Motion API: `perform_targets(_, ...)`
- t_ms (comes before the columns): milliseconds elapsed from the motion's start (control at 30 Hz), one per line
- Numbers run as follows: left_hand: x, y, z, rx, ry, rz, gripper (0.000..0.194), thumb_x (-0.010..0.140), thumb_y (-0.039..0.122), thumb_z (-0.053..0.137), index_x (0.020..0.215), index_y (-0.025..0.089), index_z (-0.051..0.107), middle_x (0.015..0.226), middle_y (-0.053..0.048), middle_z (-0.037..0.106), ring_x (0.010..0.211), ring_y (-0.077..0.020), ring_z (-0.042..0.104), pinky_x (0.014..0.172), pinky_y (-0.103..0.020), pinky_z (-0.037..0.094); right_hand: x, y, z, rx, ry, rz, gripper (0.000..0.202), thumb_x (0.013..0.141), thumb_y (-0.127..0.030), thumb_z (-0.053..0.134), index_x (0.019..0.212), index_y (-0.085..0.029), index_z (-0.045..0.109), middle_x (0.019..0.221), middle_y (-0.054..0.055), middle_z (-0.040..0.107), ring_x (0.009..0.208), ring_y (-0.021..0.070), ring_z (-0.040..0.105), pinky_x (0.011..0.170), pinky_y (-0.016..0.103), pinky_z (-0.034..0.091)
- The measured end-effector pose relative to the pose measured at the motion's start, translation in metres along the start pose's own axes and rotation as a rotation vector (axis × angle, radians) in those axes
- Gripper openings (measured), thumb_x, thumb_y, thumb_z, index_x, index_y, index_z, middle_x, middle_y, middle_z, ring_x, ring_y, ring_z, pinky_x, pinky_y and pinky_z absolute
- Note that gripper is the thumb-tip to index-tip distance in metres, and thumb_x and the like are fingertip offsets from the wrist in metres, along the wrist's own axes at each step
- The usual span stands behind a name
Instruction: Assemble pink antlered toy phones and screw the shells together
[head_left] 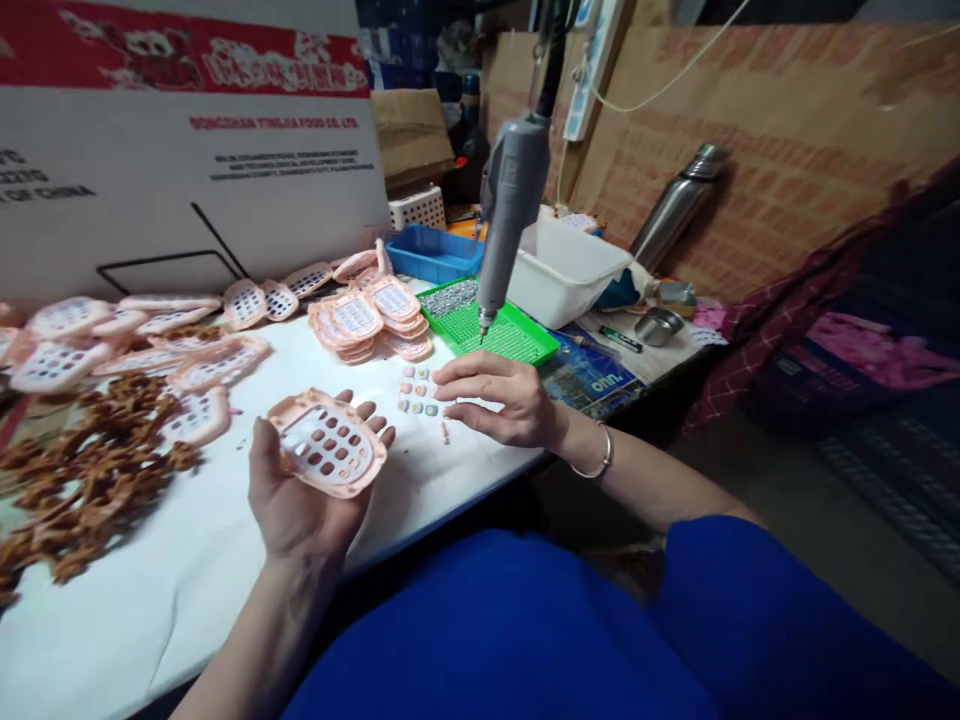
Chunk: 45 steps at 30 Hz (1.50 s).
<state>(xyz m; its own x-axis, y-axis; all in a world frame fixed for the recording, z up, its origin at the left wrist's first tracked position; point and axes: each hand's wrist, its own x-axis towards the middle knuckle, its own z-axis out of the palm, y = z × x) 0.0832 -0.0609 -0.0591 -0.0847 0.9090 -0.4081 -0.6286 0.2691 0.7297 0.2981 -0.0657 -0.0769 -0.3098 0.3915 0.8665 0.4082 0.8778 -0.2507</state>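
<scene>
My left hand [311, 505] is closed round the edges of a pink plastic casing [330, 445], its hollow inside turned up and rows of button holes showing. To the right, my right hand [502, 400] hovers over the white table with fingers stretched and thumb apart. Its fingertips are at the right edge of a small keypad sheet [418, 390] with coloured buttons; whether they touch it I cannot tell. A tiny pinkish piece [445, 432] lies just below the keypad. Above my right hand hangs a grey electric screwdriver [510, 210], its bit pointing down.
Behind the keypad, a green tray [517, 340] holds many small screws. Stacked pink casings [352, 320] stand left of it, with brown parts [97, 460] heaped further left. A blue bin [435, 255], a white tub [566, 270] and a steel flask [679, 205] are at the back.
</scene>
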Motion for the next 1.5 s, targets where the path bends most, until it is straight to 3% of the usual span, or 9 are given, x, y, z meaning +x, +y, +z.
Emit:
perform_targets(200, 0.005, -0.005, -0.009, -0.110, -0.076, 0.005, 0.044, 0.079, 0.061, 0.063, 0.092, 0.020, 0.070, 0.094, -0.009, 0.074, 0.085, -0.0246, 0.071, 0.087, -0.047, 0.059, 0.010, 0.000, 0.028, 0.027, -0.113, 0.017, 0.021, 0.100, -0.025, 0.051, 0.101, -0.011, 0.067, 0.103, 0.012, 0.069, 0.102, 0.0135, 0.066, 0.090, 0.031, 0.059)
perform_targets(367, 0.005, -0.010, -0.009, -0.128, -0.163, 0.020, 0.045, 0.077, 0.063, 0.067, 0.090, 0.020, 0.069, 0.087, -0.008, 0.072, 0.089, -0.0266, 0.070, 0.088, -0.048, 0.058, 0.020, -0.003, 0.044, -0.091, -0.064, 0.044, 0.019, 0.099, -0.015, 0.048, 0.115, -0.015, 0.057, 0.117, 0.012, 0.063, 0.113, 0.0158, 0.061, 0.093, 0.034, 0.058)
perform_targets(600, 0.003, -0.020, -0.008, -0.189, -0.226, 0.123, 0.055, 0.071, 0.069, 0.072, 0.085, 0.016, 0.071, 0.083, -0.004, 0.071, 0.079, -0.0149, 0.068, 0.078, -0.024, 0.057, 0.027, -0.005, 0.063, -0.266, -0.087, -0.369, 0.019, 0.098, -0.008, 0.048, 0.112, -0.006, 0.060, 0.100, 0.011, 0.073, 0.095, 0.0153, 0.068, 0.090, 0.031, 0.059)
perform_targets(800, 0.006, -0.024, -0.017, -0.197, -0.252, 0.042, 0.066, 0.063, 0.073, 0.076, 0.096, 0.015, 0.073, 0.085, -0.005, 0.071, 0.079, -0.0116, 0.068, 0.067, -0.014, 0.054, 0.022, -0.012, 0.080, -0.323, -0.142, -0.482, 0.017, 0.096, -0.010, 0.054, 0.107, -0.009, 0.068, 0.100, 0.006, 0.076, 0.093, 0.0132, 0.070, 0.092, 0.029, 0.059)
perform_targets(967, 0.004, -0.021, -0.015, -0.282, -0.269, 0.045, 0.068, 0.068, 0.071, 0.073, 0.108, 0.017, 0.072, 0.082, -0.002, 0.070, 0.075, -0.0098, 0.067, 0.063, -0.011, 0.053, 0.016, -0.013, 0.088, -0.206, -0.146, -0.328, 0.022, 0.100, -0.015, 0.050, 0.102, -0.013, 0.072, 0.102, 0.005, 0.076, 0.104, 0.0144, 0.068, 0.093, 0.030, 0.057)
perform_targets(1200, 0.005, -0.016, -0.011, -0.351, -0.194, -0.025, 0.065, 0.084, 0.075, 0.051, 0.090, 0.014, 0.073, 0.077, -0.005, 0.071, 0.070, -0.0113, 0.068, 0.065, -0.015, 0.056, 0.013, -0.014, 0.082, -0.106, -0.315, -0.219, 0.036, 0.101, -0.014, 0.035, 0.114, -0.010, 0.069, 0.116, 0.011, 0.073, 0.113, 0.0157, 0.066, 0.105, 0.037, 0.049)
perform_targets(1267, 0.006, -0.015, -0.012, -0.332, -0.215, 0.013, 0.061, 0.082, 0.075, 0.053, 0.088, 0.016, 0.072, 0.080, -0.005, 0.073, 0.073, -0.0129, 0.070, 0.070, -0.020, 0.058, 0.015, -0.014, 0.072, -0.027, -0.259, -0.097, 0.035, 0.102, -0.016, 0.035, 0.116, -0.011, 0.066, 0.116, 0.011, 0.073, 0.114, 0.0140, 0.066, 0.107, 0.036, 0.048)
perform_targets(1367, 0.006, -0.013, -0.013, -0.246, -0.200, -0.005, 0.065, 0.077, 0.080, 0.055, 0.085, 0.018, 0.071, 0.079, -0.005, 0.074, 0.071, -0.0180, 0.072, 0.075, -0.031, 0.061, 0.017, -0.012, 0.057, 0.051, -0.062, 0.110, 0.025, 0.102, -0.018, 0.044, 0.111, -0.013, 0.066, 0.108, 0.009, 0.075, 0.104, 0.0114, 0.069, 0.094, 0.028, 0.054)
perform_targets(1500, 0.008, -0.011, -0.015, -0.173, -0.157, -0.066, 0.068, 0.072, 0.084, 0.055, 0.087, 0.019, 0.071, 0.076, -0.007, 0.074, 0.067, -0.0221, 0.071, 0.077, -0.043, 0.061, 0.010, -0.007, 0.047, -0.014, 0.006, 0.119, 0.019, 0.101, -0.020, 0.049, 0.102, -0.013, 0.067, 0.094, 0.005, 0.076, 0.089, 0.0105, 0.069, 0.081, 0.023, 0.053)
